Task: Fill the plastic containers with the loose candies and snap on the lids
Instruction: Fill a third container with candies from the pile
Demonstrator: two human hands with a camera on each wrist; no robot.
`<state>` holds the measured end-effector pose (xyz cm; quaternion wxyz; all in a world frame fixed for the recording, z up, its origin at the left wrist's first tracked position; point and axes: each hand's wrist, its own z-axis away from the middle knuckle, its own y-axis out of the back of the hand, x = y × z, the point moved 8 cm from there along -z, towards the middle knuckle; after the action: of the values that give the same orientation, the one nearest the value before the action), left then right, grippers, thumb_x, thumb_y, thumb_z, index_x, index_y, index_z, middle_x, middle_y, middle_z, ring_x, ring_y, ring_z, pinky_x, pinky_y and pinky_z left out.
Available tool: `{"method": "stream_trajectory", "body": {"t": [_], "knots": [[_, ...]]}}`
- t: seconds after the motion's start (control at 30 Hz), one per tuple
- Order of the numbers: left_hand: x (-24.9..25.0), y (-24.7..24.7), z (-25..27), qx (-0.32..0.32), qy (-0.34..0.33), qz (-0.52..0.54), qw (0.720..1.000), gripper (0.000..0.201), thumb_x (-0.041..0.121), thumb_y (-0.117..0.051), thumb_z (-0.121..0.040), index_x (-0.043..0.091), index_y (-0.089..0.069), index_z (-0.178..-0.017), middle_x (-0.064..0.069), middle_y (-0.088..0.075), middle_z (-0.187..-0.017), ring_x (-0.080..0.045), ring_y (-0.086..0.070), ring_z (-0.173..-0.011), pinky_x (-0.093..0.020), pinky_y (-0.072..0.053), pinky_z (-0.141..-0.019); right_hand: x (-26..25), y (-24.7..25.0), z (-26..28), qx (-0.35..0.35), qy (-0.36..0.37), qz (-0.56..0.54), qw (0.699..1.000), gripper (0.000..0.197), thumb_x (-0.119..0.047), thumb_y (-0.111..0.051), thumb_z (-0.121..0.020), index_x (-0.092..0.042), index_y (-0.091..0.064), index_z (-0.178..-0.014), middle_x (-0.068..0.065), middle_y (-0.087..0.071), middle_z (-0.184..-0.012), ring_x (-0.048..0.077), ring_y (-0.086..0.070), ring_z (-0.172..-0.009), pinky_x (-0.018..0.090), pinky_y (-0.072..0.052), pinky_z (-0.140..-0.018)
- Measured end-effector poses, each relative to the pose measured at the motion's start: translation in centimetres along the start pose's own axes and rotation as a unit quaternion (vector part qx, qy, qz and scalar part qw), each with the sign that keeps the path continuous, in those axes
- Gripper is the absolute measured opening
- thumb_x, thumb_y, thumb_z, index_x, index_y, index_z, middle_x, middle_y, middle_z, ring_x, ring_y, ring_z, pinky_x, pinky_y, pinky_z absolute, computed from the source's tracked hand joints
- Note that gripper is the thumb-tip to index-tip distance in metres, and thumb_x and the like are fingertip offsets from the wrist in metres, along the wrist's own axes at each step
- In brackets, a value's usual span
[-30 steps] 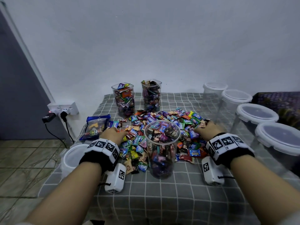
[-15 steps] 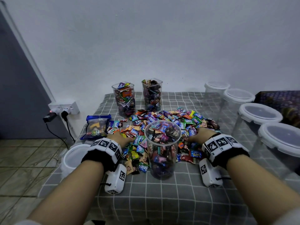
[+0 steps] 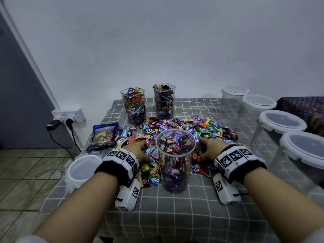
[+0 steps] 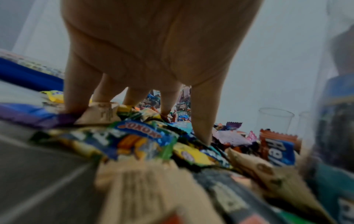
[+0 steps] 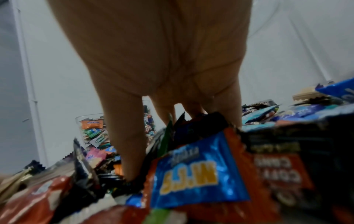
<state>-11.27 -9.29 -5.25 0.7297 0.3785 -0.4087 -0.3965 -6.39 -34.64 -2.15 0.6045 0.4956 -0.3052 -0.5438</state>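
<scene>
A clear round container [image 3: 175,160] stands uncovered at the table's centre, filled with wrapped candies up to its rim. Behind and around it lies the pile of loose candies [image 3: 184,127]. My left hand [image 3: 140,149] rests on the pile just left of the container. Its fingers [image 4: 76,91] point down, spread, with their tips on the wrappers [image 4: 141,141]. My right hand [image 3: 208,148] lies on the pile just right of the container, its thumb [image 5: 126,144] and fingertips sunk among wrappers [image 5: 193,174]. Neither hand shows a candy pinched.
Two filled, uncovered containers [image 3: 134,106] [image 3: 164,100] stand at the back. Several empty lidded containers [image 3: 280,123] line the right edge. A loose white lid [image 3: 82,169] and a blue candy bag [image 3: 103,135] lie at the left. A wall socket [image 3: 70,116] is beyond.
Both hands have slid back toward me through the pile. The right hand came in from the pile's far right to the container's side, and the left drew close to its other side.
</scene>
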Motion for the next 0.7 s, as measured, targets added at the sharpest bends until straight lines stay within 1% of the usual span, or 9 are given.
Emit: {"method": "stream_trajectory", "body": {"t": [0.1, 0.17, 0.23, 0.3, 0.37, 0.47, 0.6, 0.63, 0.7], "knots": [[0.7, 0.4, 0.3, 0.025, -0.016, -0.025, 0.999, 0.063, 0.036, -0.071, -0.08, 0.029, -0.047, -0.138, -0.002, -0.059, -0.13, -0.022, -0.057, -0.114, -0.031, -0.047, -0.092, -0.3, 0.3, 0.1, 0.013, 0.011, 0.011, 1.0, 0.072, -0.033, -0.068, -0.084, -0.024, -0.032, -0.146, 0.003, -0.048, -0.14, 0.022, -0.046, -0.127, 0.032, -0.041, -0.099], [1.2, 0.8, 0.7, 0.047, -0.016, -0.048, 0.998, 0.051, 0.033, -0.071, -0.08, 0.028, -0.057, -0.129, -0.002, -0.063, -0.122, -0.022, -0.059, -0.109, -0.029, -0.048, -0.086, -0.5, 0.4, 0.0, 0.031, 0.022, 0.022, 0.999, 0.062, -0.03, -0.066, -0.085, -0.027, -0.04, -0.141, 0.002, -0.055, -0.132, 0.021, -0.051, -0.121, 0.031, -0.045, -0.096], [1.5, 1.1, 1.0, 0.059, -0.021, -0.054, 0.997, 0.044, 0.029, -0.071, -0.081, 0.027, -0.061, -0.124, -0.001, -0.063, -0.122, -0.021, -0.059, -0.109, -0.029, -0.048, -0.085, -0.7, 0.7, -0.1, 0.053, 0.031, 0.029, 0.998, 0.051, -0.027, -0.063, -0.086, -0.027, -0.05, -0.135, 0.002, -0.061, -0.124, 0.021, -0.055, -0.115, 0.03, -0.047, -0.092], [1.6, 1.4, 1.3, 0.067, -0.026, -0.049, 0.996, 0.038, 0.026, -0.071, -0.082, 0.025, -0.064, -0.119, 0.0, -0.065, -0.119, -0.02, -0.059, -0.107, -0.029, -0.049, -0.084, -0.8, 1.1, -0.1, 0.075, 0.038, 0.025, 0.996, 0.041, -0.025, -0.06, -0.088, -0.024, -0.056, -0.129, 0.003, -0.063, -0.12, 0.021, -0.056, -0.112, 0.03, -0.047, -0.089], [1.5, 1.7, 1.5, 0.079, -0.027, -0.029, 0.996, 0.03, 0.023, -0.071, -0.081, 0.022, -0.068, -0.112, 0.0, -0.067, -0.114, -0.019, -0.061, -0.103, -0.026, -0.048, -0.078, -0.8, 1.4, 0.0, 0.091, 0.034, 0.012, 0.995, 0.035, -0.023, -0.058, -0.09, -0.019, -0.059, -0.125, 0.006, -0.063, -0.119, 0.023, -0.056, -0.111, 0.03, -0.045, -0.087], [1.3, 2.2, 1.8, 0.094, -0.023, -0.008, 0.995, 0.02, 0.019, -0.07, -0.083, 0.02, -0.071, -0.102, 0.0, -0.068, -0.109, -0.018, -0.061, -0.1, -0.025, -0.047, -0.075, -0.7, 1.6, -0.1, 0.108, 0.025, -0.001, 0.994, 0.03, -0.023, -0.058, -0.09, -0.014, -0.062, -0.119, 0.009, -0.064, -0.116, 0.025, -0.056, -0.109, 0.03, -0.044, -0.086], [1.6, 2.6, 2.3, 0.112, -0.02, -0.013, 0.993, 0.012, 0.017, -0.065, -0.085, 0.017, -0.072, -0.094, -0.003, -0.069, -0.103, -0.02, -0.062, -0.096, -0.028, -0.049, -0.076, -0.6, 1.7, -0.2, 0.125, 0.018, -0.023, 0.992, 0.026, -0.022, -0.057, -0.09, -0.014, -0.064, -0.114, 0.009, -0.065, -0.112, 0.026, -0.057, -0.106, 0.031, -0.046, -0.085], [1.7, 2.7, 2.4, 0.122, -0.019, -0.013, 0.992, 0.011, 0.016, -0.063, -0.086, 0.015, -0.072, -0.093, -0.004, -0.07, -0.101, -0.021, -0.062, -0.093, -0.029, -0.049, -0.075, -0.5, 1.8, -0.2, 0.133, 0.016, -0.031, 0.99, 0.026, -0.021, -0.057, -0.089, -0.014, -0.064, -0.113, 0.009, -0.065, -0.112, 0.026, -0.058, -0.106, 0.031, -0.046, -0.085], [2.0, 3.0, 2.7, 0.148, -0.02, -0.019, 0.989, 0.015, 0.015, -0.059, -0.087, 0.013, -0.072, -0.092, -0.006, -0.07, -0.098, -0.02, -0.058, -0.083, -0.028, -0.047, -0.071, -0.5, 2.2, 0.0, 0.158, 0.014, -0.049, 0.986, 0.025, -0.017, -0.056, -0.089, -0.014, -0.065, -0.112, 0.01, -0.066, -0.111, 0.027, -0.058, -0.105, 0.03, -0.046, -0.084]]}}
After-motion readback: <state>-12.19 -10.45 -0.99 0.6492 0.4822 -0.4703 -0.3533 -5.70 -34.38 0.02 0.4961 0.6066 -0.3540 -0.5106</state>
